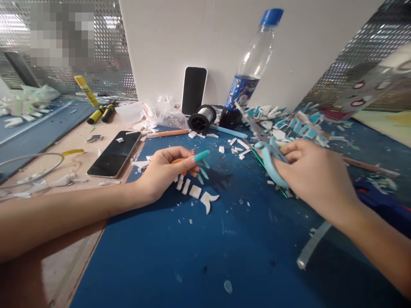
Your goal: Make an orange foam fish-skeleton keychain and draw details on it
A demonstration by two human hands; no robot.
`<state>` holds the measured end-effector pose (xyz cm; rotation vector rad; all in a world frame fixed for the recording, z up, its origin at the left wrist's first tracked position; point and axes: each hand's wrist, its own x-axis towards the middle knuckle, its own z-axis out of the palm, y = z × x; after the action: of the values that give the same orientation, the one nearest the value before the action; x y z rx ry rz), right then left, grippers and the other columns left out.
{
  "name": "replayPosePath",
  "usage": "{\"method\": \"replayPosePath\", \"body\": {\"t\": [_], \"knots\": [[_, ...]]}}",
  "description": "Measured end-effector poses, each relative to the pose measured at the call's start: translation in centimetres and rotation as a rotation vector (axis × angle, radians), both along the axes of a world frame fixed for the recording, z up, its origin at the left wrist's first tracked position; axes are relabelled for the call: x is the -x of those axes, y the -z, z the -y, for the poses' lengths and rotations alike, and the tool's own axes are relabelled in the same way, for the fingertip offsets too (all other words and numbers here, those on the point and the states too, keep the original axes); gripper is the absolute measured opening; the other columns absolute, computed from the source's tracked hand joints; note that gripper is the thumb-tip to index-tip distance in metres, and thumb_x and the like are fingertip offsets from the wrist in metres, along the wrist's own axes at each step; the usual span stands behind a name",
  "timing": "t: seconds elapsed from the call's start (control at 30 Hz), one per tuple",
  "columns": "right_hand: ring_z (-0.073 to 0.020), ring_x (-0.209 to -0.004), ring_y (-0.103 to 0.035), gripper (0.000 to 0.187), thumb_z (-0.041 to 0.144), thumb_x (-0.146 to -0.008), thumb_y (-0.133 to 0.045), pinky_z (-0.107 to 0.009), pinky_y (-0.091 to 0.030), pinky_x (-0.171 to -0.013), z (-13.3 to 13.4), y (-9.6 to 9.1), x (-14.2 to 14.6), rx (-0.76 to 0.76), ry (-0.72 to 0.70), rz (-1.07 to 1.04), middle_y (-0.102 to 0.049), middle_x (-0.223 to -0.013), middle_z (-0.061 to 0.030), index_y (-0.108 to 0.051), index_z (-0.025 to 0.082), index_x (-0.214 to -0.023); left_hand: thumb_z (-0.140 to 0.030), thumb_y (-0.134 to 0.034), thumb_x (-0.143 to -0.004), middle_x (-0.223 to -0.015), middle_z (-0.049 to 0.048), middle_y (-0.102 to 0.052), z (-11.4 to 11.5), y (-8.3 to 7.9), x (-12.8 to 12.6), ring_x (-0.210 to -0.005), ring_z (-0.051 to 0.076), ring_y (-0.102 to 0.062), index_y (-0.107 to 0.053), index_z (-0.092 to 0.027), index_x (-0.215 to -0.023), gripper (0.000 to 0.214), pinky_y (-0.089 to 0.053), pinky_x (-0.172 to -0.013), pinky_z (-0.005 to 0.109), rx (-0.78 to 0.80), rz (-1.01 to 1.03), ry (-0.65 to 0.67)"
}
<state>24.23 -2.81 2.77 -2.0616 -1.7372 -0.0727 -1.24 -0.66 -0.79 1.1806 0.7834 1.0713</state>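
My right hand (314,175) is closed around the light-blue handles of a pair of scissors (272,164). Their blades point up and away, in front of the bottle. My left hand (175,167) is curled, the thumb laid over the fingers, with long turquoise nails. A bit of something orange (179,161) shows between its fingers; the rest is hidden, so I cannot make out what it is. Just below that hand, small white foam pieces (195,191) lie in a row on the blue mat (205,265), ending in a tail-shaped white piece (208,201).
Behind stand a cola bottle (242,90), a wire spool (208,115) and a white-edged phone (194,90). Another phone (114,154) lies at left near yellow markers (95,114). White and blue foam scraps (298,124) are heaped at back right. A glue stick (313,246) lies front right.
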Motion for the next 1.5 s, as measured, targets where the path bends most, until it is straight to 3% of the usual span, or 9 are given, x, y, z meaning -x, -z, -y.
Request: {"method": "replayPosePath", "body": {"t": [0.13, 0.3, 0.47, 0.6, 0.77, 1.0, 1.13, 1.3, 1.5], "knots": [[-0.0304, -0.078, -0.065, 0.036, 0.039, -0.071, -0.069, -0.036, -0.044, -0.059, -0.5, 0.0, -0.3, 0.143, 0.21, 0.248, -0.069, -0.084, -0.0113, -0.053, 0.016, -0.094, -0.028, -0.075, -0.073, -0.061, -0.001, -0.067, 0.1, 0.1, 0.2, -0.058, 0.007, -0.06, -0.064, -0.014, -0.068, 0.019, -0.042, -0.055, 0.017, -0.031, -0.005, 0.109], [-0.0342, -0.091, -0.062, 0.04, 0.029, -0.075, -0.068, -0.041, -0.048, -0.075, 0.4, -0.1, 0.2, 0.136, 0.147, 0.374, -0.066, -0.097, -0.0183, -0.051, 0.006, -0.104, -0.034, -0.078, -0.069, -0.062, -0.0012, -0.067, 0.2, 0.2, 0.5, -0.058, 0.007, -0.057, -0.064, -0.015, -0.066, 0.024, -0.042, -0.057, 0.018, -0.033, 0.054, 0.272], [-0.0331, -0.104, -0.052, 0.032, 0.036, -0.081, -0.059, -0.045, -0.041, -0.09, 1.9, -0.1, 1.3, -0.246, -0.226, 0.207, -0.06, -0.099, -0.0196, -0.056, 0.008, -0.098, -0.034, -0.079, -0.069, -0.062, -0.0005, -0.066, 0.5, 0.2, 0.2, -0.061, 0.009, -0.059, -0.062, -0.015, -0.064, 0.026, -0.045, -0.059, 0.019, -0.004, 0.069, 0.369], [-0.0166, -0.077, -0.055, 0.032, 0.047, -0.093, -0.04, -0.03, -0.044, -0.068, 3.1, 0.4, 3.2, -0.047, -0.707, -0.431, -0.057, -0.083, -0.0053, -0.055, 0.019, -0.09, -0.032, -0.078, -0.07, -0.061, -0.0007, -0.067, 1.6, 0.1, -0.7, -0.057, 0.009, -0.061, -0.062, -0.014, -0.066, 0.024, -0.047, -0.053, 0.018, 0.091, 0.078, 0.504], [-0.0088, -0.058, -0.045, 0.033, 0.035, -0.095, -0.043, -0.024, -0.037, -0.057, 4.1, 1.3, 4.9, 0.064, -0.931, -0.588, -0.047, -0.063, 0.0025, -0.048, 0.018, -0.068, -0.028, -0.074, -0.074, -0.067, -0.0005, -0.069, 2.7, -0.1, -1.4, -0.052, 0.008, -0.062, -0.064, -0.015, -0.073, 0.017, -0.046, -0.045, 0.015, 0.146, 0.072, 0.595], [-0.0057, -0.044, -0.028, 0.038, 0.028, -0.093, -0.045, -0.024, -0.026, -0.044, 4.3, 1.0, 4.8, 0.048, -0.815, -0.755, -0.032, -0.05, 0.007, -0.034, 0.02, -0.058, -0.024, -0.075, -0.074, -0.095, -0.0001, -0.063, 2.2, 0.3, -1.4, -0.087, 0.009, -0.06, -0.07, -0.017, -0.07, 0.009, -0.05, -0.079, 0.019, -0.096, 0.166, 0.264], [-0.0044, -0.04, -0.024, 0.041, 0.028, -0.092, -0.047, -0.023, -0.024, -0.041, 4.0, 0.7, 4.4, 0.02, -0.755, -0.852, -0.027, -0.047, 0.0081, -0.032, 0.02, -0.055, -0.029, -0.072, -0.077, -0.082, -0.0011, -0.066, 1.9, 0.2, -1.4, -0.075, 0.007, -0.059, -0.067, -0.017, -0.069, 0.015, -0.048, -0.07, 0.017, -0.104, 0.176, 0.058], [-0.0049, -0.038, -0.033, 0.045, 0.035, -0.092, -0.046, -0.022, -0.032, -0.043, 4.2, 0.7, 4.9, 0.11, -0.754, -0.905, -0.034, -0.042, 0.007, -0.036, 0.02, -0.052, -0.023, -0.073, -0.075, -0.075, -0.0028, -0.067, 1.6, 0.2, -1.6, -0.066, 0.006, -0.059, -0.066, -0.018, -0.068, 0.011, -0.048, -0.064, 0.016, -0.131, 0.172, 0.023], [-0.0055, -0.039, -0.037, 0.043, 0.04, -0.091, -0.049, -0.021, -0.031, -0.041, 4.4, 1.4, 5.6, 0.209, -0.72, -0.902, -0.041, -0.043, 0.006, -0.041, 0.019, -0.054, -0.019, -0.074, -0.073, -0.093, 0.0022, -0.066, 1.7, 0.3, -1.8, -0.072, 0.009, -0.06, -0.066, -0.016, -0.069, 0.009, -0.05, -0.057, 0.017, -0.142, 0.108, 0.22]]}}
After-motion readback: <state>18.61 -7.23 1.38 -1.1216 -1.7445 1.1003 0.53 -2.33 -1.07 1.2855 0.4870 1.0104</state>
